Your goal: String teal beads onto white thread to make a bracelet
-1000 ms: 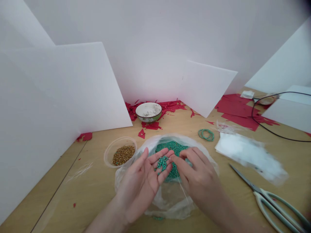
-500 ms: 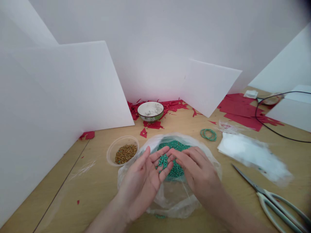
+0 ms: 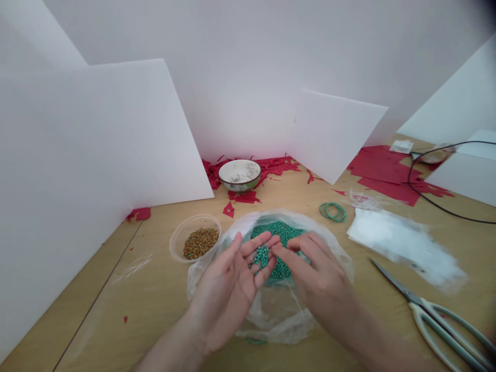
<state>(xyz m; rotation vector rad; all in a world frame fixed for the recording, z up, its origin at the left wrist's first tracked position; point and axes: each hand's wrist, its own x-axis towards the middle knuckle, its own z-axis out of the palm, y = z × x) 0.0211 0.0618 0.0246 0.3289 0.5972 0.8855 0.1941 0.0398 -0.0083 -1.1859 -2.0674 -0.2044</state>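
Left hand (image 3: pixel 220 294) is cupping open, cradling turquoise beads (image 3: pixel 262 258) over the plastic bag (image 3: pixel 279 320); right hand (image 3: pixel 321 279) is reaching in, fingers together.

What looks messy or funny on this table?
A few turquoise beads sit at the near edge of the clear plastic bag, away from the big bead pile, so they look spilled. Red paper scraps are also scattered around the bowl.

Bare forearms (image 3: pixel 170 351) rise from the frame's bottom edge to a left hand (image 3: pixel 227 292) and right hand (image 3: pixel 321 281), slender-fingered, nails apparently short.
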